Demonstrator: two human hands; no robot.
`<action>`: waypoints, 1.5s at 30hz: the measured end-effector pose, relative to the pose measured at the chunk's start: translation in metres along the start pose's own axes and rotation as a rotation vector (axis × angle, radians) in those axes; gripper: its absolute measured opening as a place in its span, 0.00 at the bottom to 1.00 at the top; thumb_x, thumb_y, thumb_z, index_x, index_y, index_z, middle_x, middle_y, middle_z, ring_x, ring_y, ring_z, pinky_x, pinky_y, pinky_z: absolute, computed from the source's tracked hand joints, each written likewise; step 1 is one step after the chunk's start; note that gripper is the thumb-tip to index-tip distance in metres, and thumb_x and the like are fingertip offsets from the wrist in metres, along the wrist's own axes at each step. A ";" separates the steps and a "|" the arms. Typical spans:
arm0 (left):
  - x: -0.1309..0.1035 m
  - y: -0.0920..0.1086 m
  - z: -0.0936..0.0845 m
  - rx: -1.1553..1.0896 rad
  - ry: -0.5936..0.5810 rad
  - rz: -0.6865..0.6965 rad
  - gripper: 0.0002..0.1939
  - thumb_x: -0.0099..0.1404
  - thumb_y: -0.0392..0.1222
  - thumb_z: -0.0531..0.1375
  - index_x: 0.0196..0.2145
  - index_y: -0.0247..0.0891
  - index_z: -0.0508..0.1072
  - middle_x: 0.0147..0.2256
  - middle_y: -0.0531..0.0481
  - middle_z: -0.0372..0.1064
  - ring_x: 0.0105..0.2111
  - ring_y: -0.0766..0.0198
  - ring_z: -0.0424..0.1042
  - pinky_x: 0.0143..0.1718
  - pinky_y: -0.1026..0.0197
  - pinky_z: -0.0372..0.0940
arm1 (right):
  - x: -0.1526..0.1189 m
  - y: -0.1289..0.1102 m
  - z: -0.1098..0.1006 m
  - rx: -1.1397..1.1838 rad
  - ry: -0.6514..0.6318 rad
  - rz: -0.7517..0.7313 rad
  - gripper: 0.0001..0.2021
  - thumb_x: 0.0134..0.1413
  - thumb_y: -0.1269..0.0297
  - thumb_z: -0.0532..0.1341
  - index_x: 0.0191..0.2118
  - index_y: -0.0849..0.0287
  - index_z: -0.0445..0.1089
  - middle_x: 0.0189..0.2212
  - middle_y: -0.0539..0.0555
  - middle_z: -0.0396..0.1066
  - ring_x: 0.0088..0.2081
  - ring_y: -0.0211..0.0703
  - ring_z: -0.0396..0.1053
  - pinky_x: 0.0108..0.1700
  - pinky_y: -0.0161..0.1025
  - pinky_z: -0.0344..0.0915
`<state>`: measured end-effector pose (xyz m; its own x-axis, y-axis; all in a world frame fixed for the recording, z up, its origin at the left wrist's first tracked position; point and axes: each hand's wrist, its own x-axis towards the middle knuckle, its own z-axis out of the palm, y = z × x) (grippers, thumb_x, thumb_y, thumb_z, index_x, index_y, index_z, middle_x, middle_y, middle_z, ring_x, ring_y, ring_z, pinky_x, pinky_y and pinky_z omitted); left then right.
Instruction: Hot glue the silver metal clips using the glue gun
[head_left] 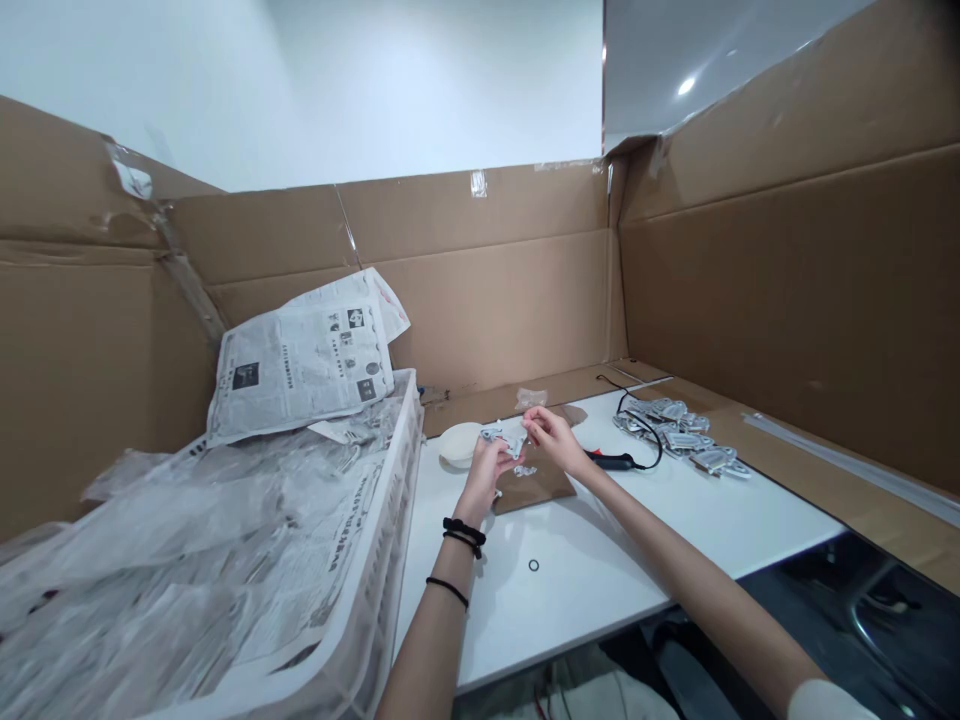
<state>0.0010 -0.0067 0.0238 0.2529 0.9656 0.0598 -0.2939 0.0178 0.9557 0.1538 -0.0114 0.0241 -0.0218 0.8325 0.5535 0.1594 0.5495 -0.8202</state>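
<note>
My left hand (489, 466) is closed around a small grey-white part (513, 436), held above a brown cardboard sheet (541, 488). My right hand (553, 436) is at the part's right side, thumb and forefinger pinched together; what lies between those fingertips is too small to make out. Beneath the hands, a few small pale pieces (525, 470) lie on the cardboard. Left of my left hand is a round cream-coloured dish (459, 444). A black-handled tool with a cord (613, 461) rests just right of my right forearm.
On the white table (570, 590), a small black ring (533, 565) lies near the front. Several grey-white parts (686, 435) are heaped at right. A white plastic crate (409, 470) with plastic bags and newspaper (307, 360) fills the left. Cardboard walls (495, 300) surround the table.
</note>
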 end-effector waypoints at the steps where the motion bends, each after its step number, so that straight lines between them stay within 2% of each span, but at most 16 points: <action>1: -0.002 -0.001 0.001 0.017 -0.044 -0.022 0.18 0.53 0.37 0.59 0.42 0.36 0.60 0.38 0.47 0.70 0.28 0.66 0.72 0.33 0.60 0.68 | -0.003 -0.001 0.000 -0.055 -0.034 -0.017 0.15 0.57 0.50 0.53 0.33 0.58 0.61 0.20 0.47 0.58 0.23 0.36 0.56 0.28 0.34 0.53; 4: -0.006 -0.004 0.002 0.136 -0.079 -0.019 0.17 0.55 0.36 0.58 0.42 0.36 0.59 0.39 0.48 0.68 0.25 0.69 0.71 0.27 0.64 0.65 | -0.009 -0.001 -0.005 -0.234 -0.096 -0.075 0.13 0.61 0.54 0.50 0.34 0.58 0.63 0.24 0.49 0.62 0.26 0.37 0.58 0.30 0.34 0.53; 7: -0.004 -0.005 -0.001 0.234 -0.061 0.034 0.11 0.57 0.33 0.56 0.39 0.34 0.61 0.34 0.51 0.66 0.23 0.73 0.67 0.26 0.68 0.60 | -0.009 0.003 -0.011 -0.346 -0.096 -0.112 0.13 0.63 0.56 0.49 0.35 0.58 0.63 0.27 0.51 0.65 0.28 0.39 0.61 0.34 0.35 0.56; 9: -0.003 -0.004 -0.003 0.292 -0.095 0.058 0.08 0.57 0.33 0.55 0.36 0.33 0.65 0.30 0.52 0.65 0.23 0.73 0.65 0.25 0.69 0.57 | -0.009 0.009 -0.013 -0.404 -0.103 -0.134 0.12 0.63 0.58 0.49 0.35 0.57 0.63 0.30 0.52 0.68 0.32 0.41 0.64 0.37 0.36 0.57; 15: -0.007 0.002 0.000 0.333 -0.175 0.066 0.14 0.51 0.30 0.54 0.37 0.31 0.72 0.28 0.51 0.66 0.24 0.71 0.61 0.27 0.67 0.55 | -0.009 0.022 -0.014 -0.550 -0.157 -0.171 0.09 0.64 0.62 0.49 0.38 0.56 0.64 0.35 0.54 0.70 0.37 0.44 0.67 0.42 0.38 0.59; 20: -0.006 -0.003 0.002 0.353 -0.172 0.084 0.13 0.51 0.32 0.58 0.37 0.31 0.69 0.27 0.53 0.65 0.24 0.72 0.60 0.27 0.67 0.55 | -0.012 0.022 -0.011 -0.652 -0.110 -0.194 0.10 0.65 0.61 0.48 0.39 0.57 0.65 0.35 0.55 0.70 0.38 0.44 0.67 0.41 0.37 0.59; 24: 0.000 -0.013 0.000 0.411 -0.170 0.156 0.08 0.55 0.38 0.59 0.32 0.33 0.65 0.25 0.55 0.62 0.24 0.71 0.60 0.28 0.67 0.57 | -0.015 0.019 -0.009 -0.725 -0.088 -0.209 0.11 0.66 0.61 0.48 0.39 0.58 0.65 0.33 0.55 0.69 0.36 0.43 0.66 0.38 0.36 0.58; 28: 0.009 -0.025 -0.004 0.516 -0.150 0.243 0.06 0.56 0.39 0.57 0.28 0.34 0.63 0.23 0.55 0.59 0.24 0.70 0.61 0.29 0.66 0.57 | -0.016 0.016 -0.008 -0.783 -0.110 -0.234 0.11 0.66 0.62 0.48 0.39 0.57 0.66 0.31 0.53 0.68 0.35 0.42 0.66 0.36 0.34 0.57; 32: 0.014 -0.034 -0.008 0.634 -0.142 0.303 0.05 0.58 0.39 0.56 0.30 0.33 0.66 0.24 0.54 0.60 0.25 0.69 0.60 0.29 0.66 0.57 | -0.017 0.013 -0.006 -0.805 -0.131 -0.232 0.11 0.66 0.64 0.48 0.40 0.57 0.67 0.31 0.53 0.68 0.35 0.42 0.66 0.37 0.34 0.57; 35: 0.015 -0.037 -0.008 0.543 -0.123 0.296 0.06 0.58 0.40 0.56 0.29 0.34 0.64 0.25 0.54 0.61 0.26 0.69 0.61 0.28 0.66 0.58 | -0.017 0.012 -0.003 -0.785 -0.136 -0.176 0.09 0.65 0.64 0.50 0.44 0.57 0.65 0.34 0.54 0.71 0.37 0.43 0.68 0.36 0.35 0.58; 38: 0.016 -0.036 -0.009 0.492 -0.092 0.286 0.08 0.57 0.42 0.57 0.27 0.35 0.61 0.24 0.55 0.58 0.25 0.69 0.60 0.27 0.67 0.57 | -0.019 0.014 0.000 -0.708 -0.126 -0.110 0.11 0.64 0.64 0.51 0.50 0.56 0.61 0.35 0.53 0.72 0.36 0.43 0.69 0.36 0.35 0.58; 40: 0.014 -0.035 -0.009 0.502 -0.079 0.292 0.09 0.57 0.41 0.57 0.26 0.36 0.59 0.24 0.55 0.56 0.25 0.69 0.60 0.28 0.67 0.57 | -0.022 0.017 0.001 -0.654 -0.113 -0.077 0.12 0.63 0.63 0.51 0.51 0.56 0.59 0.32 0.51 0.71 0.34 0.43 0.69 0.36 0.35 0.58; 45: 0.011 -0.033 -0.008 0.501 -0.065 0.286 0.07 0.56 0.39 0.57 0.25 0.35 0.61 0.24 0.55 0.58 0.26 0.69 0.60 0.28 0.67 0.56 | -0.028 0.025 0.006 -0.463 -0.075 -0.016 0.12 0.61 0.59 0.51 0.47 0.57 0.58 0.24 0.47 0.65 0.27 0.41 0.64 0.32 0.35 0.56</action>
<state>0.0061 0.0053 -0.0096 0.2880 0.8958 0.3384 0.1098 -0.3819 0.9177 0.1526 -0.0210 -0.0126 -0.0965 0.8362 0.5399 0.5817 0.4875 -0.6511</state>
